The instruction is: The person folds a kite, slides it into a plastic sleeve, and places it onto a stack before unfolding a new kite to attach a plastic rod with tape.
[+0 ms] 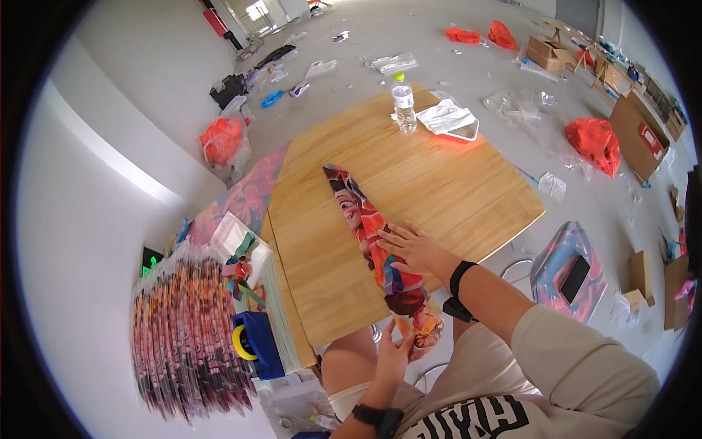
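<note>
Work in hand: one long, folded printed piece [356,212], red and multicoloured, laid aslant on the wooden surface [468,190]. Its narrow tip is pointed toward the far left; its near end is carried past the front edge, over the lap, and appears crumpled and shiny there.

Hands are placed apart, both on the piece. The right hand [415,250] is laid palm down across its middle, fingers spread, nothing clamped. The left hand [393,358] is set against the near end; whether the end is truly pinched cannot be told, since the fingers are partly hidden.

Step, as judged: the piece is being smoothed flat and steadied while its loose end is tended. For the next move, light, even pressure from the right hand seems called for, with the near end brought into line by the left so that the fold is not skewed.

To the left, a dense row of similar-looking printed pieces [190,336] is seen in clear film, beside a blue tape dispenser [267,347] with a yellow roll [240,342]. A water bottle [403,106] is stood toward the surface's far side.
</note>
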`<move>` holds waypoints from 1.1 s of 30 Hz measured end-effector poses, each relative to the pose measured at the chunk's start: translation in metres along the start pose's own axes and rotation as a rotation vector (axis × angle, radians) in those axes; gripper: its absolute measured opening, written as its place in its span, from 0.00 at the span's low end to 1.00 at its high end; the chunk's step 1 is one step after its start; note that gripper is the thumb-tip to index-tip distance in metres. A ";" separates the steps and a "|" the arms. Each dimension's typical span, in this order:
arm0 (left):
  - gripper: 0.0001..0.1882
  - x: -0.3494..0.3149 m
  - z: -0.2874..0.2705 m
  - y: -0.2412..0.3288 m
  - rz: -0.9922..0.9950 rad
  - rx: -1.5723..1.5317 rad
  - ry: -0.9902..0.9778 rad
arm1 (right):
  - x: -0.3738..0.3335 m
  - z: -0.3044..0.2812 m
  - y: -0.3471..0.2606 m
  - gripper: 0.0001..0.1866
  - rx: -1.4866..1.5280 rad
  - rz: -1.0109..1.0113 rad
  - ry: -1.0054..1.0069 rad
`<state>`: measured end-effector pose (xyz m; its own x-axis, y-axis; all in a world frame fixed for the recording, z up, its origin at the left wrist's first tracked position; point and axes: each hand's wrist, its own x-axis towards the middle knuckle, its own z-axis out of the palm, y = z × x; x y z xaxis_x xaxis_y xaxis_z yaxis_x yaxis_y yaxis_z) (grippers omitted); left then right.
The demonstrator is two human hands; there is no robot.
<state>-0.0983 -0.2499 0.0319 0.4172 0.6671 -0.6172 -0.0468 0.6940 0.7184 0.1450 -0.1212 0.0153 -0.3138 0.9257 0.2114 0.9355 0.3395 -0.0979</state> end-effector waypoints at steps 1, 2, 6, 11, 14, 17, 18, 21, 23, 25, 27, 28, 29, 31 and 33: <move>0.34 -0.007 0.001 0.001 -0.001 0.006 0.002 | 0.000 0.000 0.000 0.35 -0.004 -0.002 0.001; 0.39 -0.015 0.004 0.004 -0.001 0.032 0.025 | -0.001 -0.001 0.000 0.35 -0.001 0.003 0.002; 0.46 -0.024 -0.004 -0.001 0.010 0.147 -0.022 | -0.002 -0.003 0.000 0.35 0.025 0.005 0.016; 0.41 -0.014 -0.019 -0.032 0.273 0.313 -0.121 | -0.001 -0.003 -0.001 0.35 0.030 0.006 0.020; 0.35 -0.017 -0.017 -0.027 0.314 0.388 -0.177 | -0.002 -0.002 -0.001 0.35 0.024 0.011 0.021; 0.31 -0.018 -0.018 -0.027 0.370 0.380 -0.235 | -0.002 -0.003 0.000 0.35 0.037 0.015 0.015; 0.30 -0.019 -0.019 -0.027 0.409 0.333 -0.264 | -0.001 -0.003 0.000 0.35 0.039 0.015 0.014; 0.34 -0.030 -0.012 -0.010 0.521 0.621 -0.257 | 0.000 -0.003 0.000 0.35 0.038 0.019 0.003; 0.36 -0.032 -0.007 0.002 0.624 0.880 -0.200 | -0.001 -0.004 0.000 0.35 0.035 0.021 -0.007; 0.38 -0.031 -0.002 0.014 0.727 1.137 -0.134 | -0.001 -0.004 0.001 0.36 0.028 0.020 -0.016; 0.38 -0.030 0.005 0.026 0.868 1.485 0.140 | -0.001 -0.004 0.000 0.36 0.021 0.018 -0.014; 0.38 -0.026 0.009 0.037 0.867 1.485 0.144 | 0.001 -0.003 0.000 0.36 0.016 0.012 -0.012; 0.37 -0.021 0.018 0.050 0.905 1.560 0.244 | 0.000 -0.001 0.000 0.36 0.016 0.010 -0.015; 0.36 -0.008 0.020 0.066 0.941 1.628 0.347 | -0.002 0.001 0.001 0.36 0.030 0.019 -0.008; 0.34 0.017 0.006 0.074 1.052 1.682 0.210 | -0.001 -0.001 0.000 0.36 0.025 0.019 -0.016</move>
<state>-0.0890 -0.1888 0.0769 0.7014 0.6710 0.2404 0.6386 -0.7414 0.2063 0.1453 -0.1224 0.0164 -0.2983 0.9347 0.1933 0.9371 0.3253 -0.1265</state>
